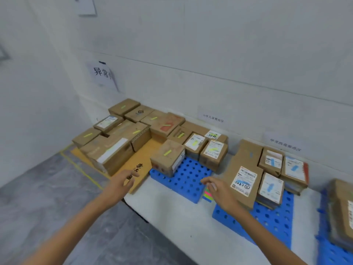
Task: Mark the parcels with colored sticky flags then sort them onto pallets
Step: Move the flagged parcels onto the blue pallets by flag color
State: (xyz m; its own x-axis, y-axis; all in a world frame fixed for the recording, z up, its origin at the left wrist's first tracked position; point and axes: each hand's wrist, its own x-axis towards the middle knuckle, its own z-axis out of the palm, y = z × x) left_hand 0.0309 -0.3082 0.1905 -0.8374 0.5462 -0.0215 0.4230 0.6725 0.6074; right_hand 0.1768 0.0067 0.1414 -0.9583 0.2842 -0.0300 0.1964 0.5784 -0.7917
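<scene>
Several cardboard parcels with yellow-green flags stand on an orange board and on the back of a blue perforated pallet. To the right, parcels with blue flags lie on a second blue pallet. My left hand hovers over the orange board's front corner, its fingers loosely curled and holding nothing. Between the two blue pallets, my right hand holds a pad of coloured sticky flags, which shows pink, green, yellow and blue below the palm.
A third blue pallet with brown parcels sits at the far right edge. Paper signs hang on the white wall behind the pallets. Grey floor with yellow tape lies to the left.
</scene>
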